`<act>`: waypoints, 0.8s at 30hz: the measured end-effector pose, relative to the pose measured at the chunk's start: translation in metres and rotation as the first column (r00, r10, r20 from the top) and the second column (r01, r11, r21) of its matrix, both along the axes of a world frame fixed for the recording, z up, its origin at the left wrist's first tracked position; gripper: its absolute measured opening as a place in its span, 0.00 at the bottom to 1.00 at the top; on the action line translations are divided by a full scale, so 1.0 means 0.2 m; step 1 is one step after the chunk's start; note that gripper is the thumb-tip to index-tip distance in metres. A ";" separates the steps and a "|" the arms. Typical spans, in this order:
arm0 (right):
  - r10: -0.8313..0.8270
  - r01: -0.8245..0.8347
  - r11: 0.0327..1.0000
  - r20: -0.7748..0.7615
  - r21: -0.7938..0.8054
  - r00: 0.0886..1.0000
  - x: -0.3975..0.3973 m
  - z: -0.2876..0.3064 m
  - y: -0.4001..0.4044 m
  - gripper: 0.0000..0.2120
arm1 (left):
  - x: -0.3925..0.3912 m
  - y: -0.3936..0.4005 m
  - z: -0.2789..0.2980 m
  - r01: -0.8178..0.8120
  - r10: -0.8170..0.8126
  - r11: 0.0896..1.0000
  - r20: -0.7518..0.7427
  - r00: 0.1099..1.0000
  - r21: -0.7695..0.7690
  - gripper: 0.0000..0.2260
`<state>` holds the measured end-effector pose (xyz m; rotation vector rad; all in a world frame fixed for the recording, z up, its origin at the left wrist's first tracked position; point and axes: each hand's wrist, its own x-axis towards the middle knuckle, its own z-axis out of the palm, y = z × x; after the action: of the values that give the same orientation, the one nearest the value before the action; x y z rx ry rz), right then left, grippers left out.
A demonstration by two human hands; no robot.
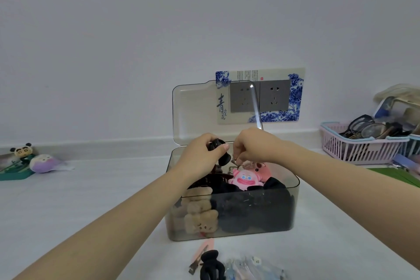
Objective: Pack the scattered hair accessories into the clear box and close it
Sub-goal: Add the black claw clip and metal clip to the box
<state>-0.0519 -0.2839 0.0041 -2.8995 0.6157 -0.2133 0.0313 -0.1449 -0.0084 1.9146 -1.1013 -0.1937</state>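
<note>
A: Where's the L hand (200, 157)?
B: Over the clear box (229, 229), lid (195, 109) up. It grips a black claw clip (219, 151) above the box's back-left part.
A: R hand (252, 145)?
B: Just beside it, fingers pinching a metal ring (236, 163) on the pink plush charm (245, 177), which sits on top of the contents w/ beige bear clips (200, 213).
A: Anything outside?
B: Another black claw clip (210, 265) and a pink flat clip (202, 257) on the table (79, 207), near the box front.

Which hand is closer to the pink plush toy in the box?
Right. The right hand hovers just above the pink plush toy, pinching a metal ring by it. The left hand is farther left, gripping a black hair claw.
</note>
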 end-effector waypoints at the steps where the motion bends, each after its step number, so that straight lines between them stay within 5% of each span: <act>1: 0.007 -0.007 1.000 -0.019 -0.020 1.000 0.00 0.00 0.00 0.04 | 0.00 0.00 0.00 0.001 -0.001 1.000 0.005 1.000 0.001 0.14; 12: 0.058 -0.059 0.998 0.078 0.003 0.995 -0.03 -0.05 -0.05 0.10 | -0.02 0.01 0.02 0.044 -0.044 0.999 0.001 0.999 0.029 0.14; 16: 0.004 -0.039 0.986 0.209 0.161 0.978 -0.08 -0.03 -0.05 0.16 | -0.02 0.01 0.02 0.060 -0.062 0.996 0.019 0.998 0.068 0.14; 20: -0.066 -0.044 0.958 0.366 0.283 0.928 -0.16 0.00 -0.03 0.10 | -0.01 -0.02 0.04 0.079 -0.114 0.975 0.160 0.980 0.208 0.12; 24: -0.040 -0.026 0.905 0.146 0.425 0.988 -0.19 0.00 0.04 0.12 | 0.00 -0.06 0.05 0.096 -0.179 0.932 0.212 0.961 0.349 0.12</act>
<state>-0.0894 -0.2757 0.0045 -2.4327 0.5639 -0.2607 0.0311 -0.1576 0.0011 2.2065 -1.4438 -0.2460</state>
